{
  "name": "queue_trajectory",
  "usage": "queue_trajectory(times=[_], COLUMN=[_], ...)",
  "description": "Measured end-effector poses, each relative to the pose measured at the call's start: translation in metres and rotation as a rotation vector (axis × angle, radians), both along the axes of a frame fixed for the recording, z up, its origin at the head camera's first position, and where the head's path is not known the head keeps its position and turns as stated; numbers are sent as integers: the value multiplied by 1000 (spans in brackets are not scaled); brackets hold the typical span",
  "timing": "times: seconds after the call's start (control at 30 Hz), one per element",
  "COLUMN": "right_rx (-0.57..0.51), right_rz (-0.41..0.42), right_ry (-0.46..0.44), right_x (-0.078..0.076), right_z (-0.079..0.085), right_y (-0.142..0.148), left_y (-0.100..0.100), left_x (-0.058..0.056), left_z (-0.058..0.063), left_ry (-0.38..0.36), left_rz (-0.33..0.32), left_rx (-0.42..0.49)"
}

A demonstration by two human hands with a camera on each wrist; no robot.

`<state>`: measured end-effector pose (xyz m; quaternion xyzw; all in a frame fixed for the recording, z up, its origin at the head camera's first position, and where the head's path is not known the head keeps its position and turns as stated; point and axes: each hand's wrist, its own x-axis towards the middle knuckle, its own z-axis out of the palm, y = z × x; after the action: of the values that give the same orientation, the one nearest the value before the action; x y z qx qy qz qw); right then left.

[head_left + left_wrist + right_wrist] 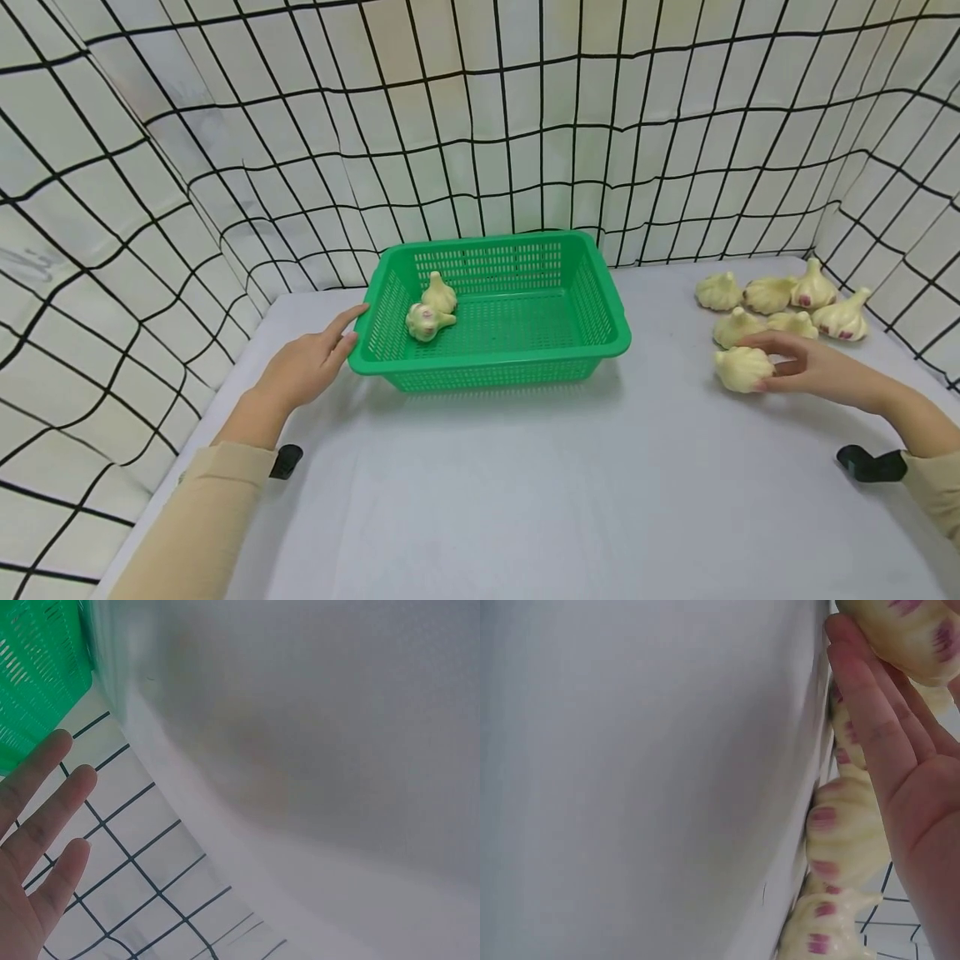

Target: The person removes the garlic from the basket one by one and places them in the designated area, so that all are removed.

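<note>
A green plastic basket (487,362) with slotted walls stands at the back middle of the table, two garlic bulbs (438,294) at its left end. My left hand (306,364) touches the basket's left rim; in the left wrist view its fingers (52,799) are spread and fairly straight. On the right, my right hand (813,367) holds a garlic bulb (742,369) between thumb and fingers. That held bulb (907,637) shows purple marks in the right wrist view. Behind the hand lies a group of several more garlic bulbs (768,293).
A white table (510,483) spreads in front of the basket. Black netting (525,125) over white sheeting rises behind the table and along both sides. Dark wrist-camera parts (870,464) stick out near both sleeves.
</note>
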<state>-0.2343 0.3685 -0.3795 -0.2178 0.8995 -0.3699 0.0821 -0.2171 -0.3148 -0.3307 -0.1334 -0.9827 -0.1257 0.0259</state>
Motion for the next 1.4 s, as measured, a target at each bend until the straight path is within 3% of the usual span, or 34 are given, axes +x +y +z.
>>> queue_trajectory(times=[0.57, 0.77, 1.4], right_rx=[21, 11, -2], right_rz=[-31, -4, -10], right_ry=[-26, 6, -25], right_x=[-3, -4, -1], right_z=[0, -2, -2], right_y=[20, 26, 30], left_y=[-1, 0, 1], left_x=[-1, 0, -1], left_z=[-1, 0, 2], left_ry=[1, 3, -8], left_rz=[-4, -3, -1], left_rx=[5, 1, -1])
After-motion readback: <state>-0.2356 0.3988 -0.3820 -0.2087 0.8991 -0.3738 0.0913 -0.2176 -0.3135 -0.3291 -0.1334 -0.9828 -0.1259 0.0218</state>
